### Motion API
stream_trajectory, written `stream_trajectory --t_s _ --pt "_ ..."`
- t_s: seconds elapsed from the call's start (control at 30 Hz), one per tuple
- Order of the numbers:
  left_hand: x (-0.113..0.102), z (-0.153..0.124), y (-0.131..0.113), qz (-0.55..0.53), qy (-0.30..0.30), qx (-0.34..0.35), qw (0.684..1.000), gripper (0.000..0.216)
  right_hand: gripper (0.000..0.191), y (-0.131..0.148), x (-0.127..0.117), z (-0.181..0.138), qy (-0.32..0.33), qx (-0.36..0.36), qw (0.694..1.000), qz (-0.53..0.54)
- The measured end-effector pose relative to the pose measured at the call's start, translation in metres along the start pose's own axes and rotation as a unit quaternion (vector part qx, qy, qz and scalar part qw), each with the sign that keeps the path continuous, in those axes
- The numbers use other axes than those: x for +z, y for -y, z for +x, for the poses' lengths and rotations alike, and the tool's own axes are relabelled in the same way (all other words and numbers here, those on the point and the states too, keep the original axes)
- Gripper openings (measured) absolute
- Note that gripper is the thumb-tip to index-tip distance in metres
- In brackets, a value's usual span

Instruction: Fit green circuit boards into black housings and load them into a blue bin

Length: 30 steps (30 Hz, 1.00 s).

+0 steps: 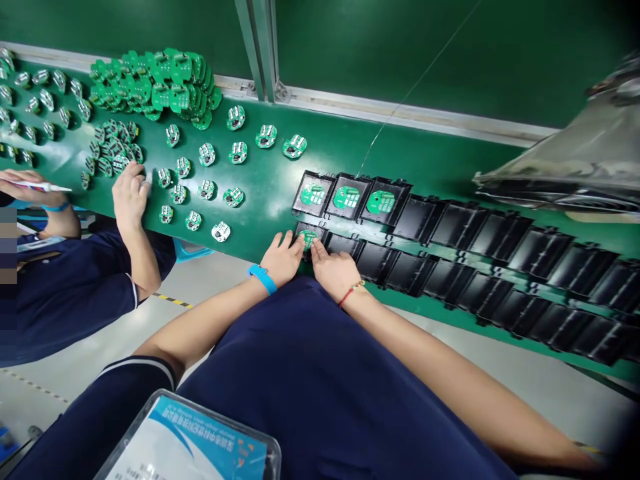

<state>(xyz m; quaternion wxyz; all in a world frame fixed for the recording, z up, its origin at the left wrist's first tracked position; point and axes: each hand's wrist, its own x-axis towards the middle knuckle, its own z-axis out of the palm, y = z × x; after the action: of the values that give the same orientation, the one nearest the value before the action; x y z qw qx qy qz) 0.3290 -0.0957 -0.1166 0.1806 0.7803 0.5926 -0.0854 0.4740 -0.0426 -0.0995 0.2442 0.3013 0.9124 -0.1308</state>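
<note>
So, at the left end a co-worker's hand (31,195) is holding a slim white tube (56,187), while a second co-worker hand (130,198) is resting by a clump of small green-and-white circuit boards (115,148). Beyond it, a big stack of flat green circuit boards (150,83) is sitting against the back rail, probably to save room. Moving right, loose green-and-white boards (238,153) are lying spaced out on the glossy green tabletop (273,200), likely for easy grabbing.

Next, the wearer's left hand (283,259) is fanning its fingers, tips touching a rounded green circuit board (309,236) lying in the leftmost black plastic tray (319,229) of the near row. The right hand (337,272) is touching it from the other side, index finger stretched out; can't tell where its thumb is. Looks like they're steadying it evenly. Three similar green boards (346,197) are sitting in far-row trays, and a crumpled clear plastic bag (550,150) is slumping at far right.
</note>
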Motion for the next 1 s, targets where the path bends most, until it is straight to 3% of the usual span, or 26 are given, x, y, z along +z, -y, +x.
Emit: stream_trajectory --t_s 0.27,0.43,0.5,0.57,0.63,0.7,0.77,0.87,1.0 --pt "-0.003 0.005 -0.004 0.010 -0.005 0.004 1.000 0.042 0.044 -0.003 -0.003 0.007 -0.019 -0.010 1.000 -0.008" --pt "-0.011 -0.011 0.005 -0.062 -0.095 0.033 0.993 0.035 0.039 -0.010 0.009 -0.002 -0.138 -0.027 0.990 0.031" --pt "-0.011 -0.029 0.018 -0.124 -0.154 -0.035 0.980 0.030 0.036 -0.011 0.009 -0.005 -0.180 -0.045 0.981 0.061" --pt "-0.004 -0.051 0.038 -0.199 -0.233 -0.190 0.933 0.025 0.034 -0.009 0.006 -0.005 -0.188 -0.071 0.975 0.097" --pt "0.008 -0.074 0.063 -0.285 -0.297 -0.360 0.837 0.019 0.033 -0.002 -0.002 0.000 -0.172 -0.089 0.970 0.147" --pt "0.025 -0.093 0.088 -0.370 -0.312 -0.485 0.729 0.015 0.032 0.009 -0.011 0.009 -0.141 -0.084 0.962 0.218" --pt "0.039 -0.104 0.109 -0.438 -0.296 -0.546 0.650 0.015 0.030 0.025 -0.020 0.023 -0.092 -0.074 0.947 0.299" --pt "0.052 -0.104 0.126 -0.488 -0.298 -0.559 0.601 0.017 0.026 0.053 -0.026 0.051 0.004 -0.072 0.913 0.403" --pt "0.051 -0.088 0.132 -0.492 -0.294 -0.547 0.610 0.019 0.019 0.087 -0.020 0.099 0.082 0.006 0.852 0.518"
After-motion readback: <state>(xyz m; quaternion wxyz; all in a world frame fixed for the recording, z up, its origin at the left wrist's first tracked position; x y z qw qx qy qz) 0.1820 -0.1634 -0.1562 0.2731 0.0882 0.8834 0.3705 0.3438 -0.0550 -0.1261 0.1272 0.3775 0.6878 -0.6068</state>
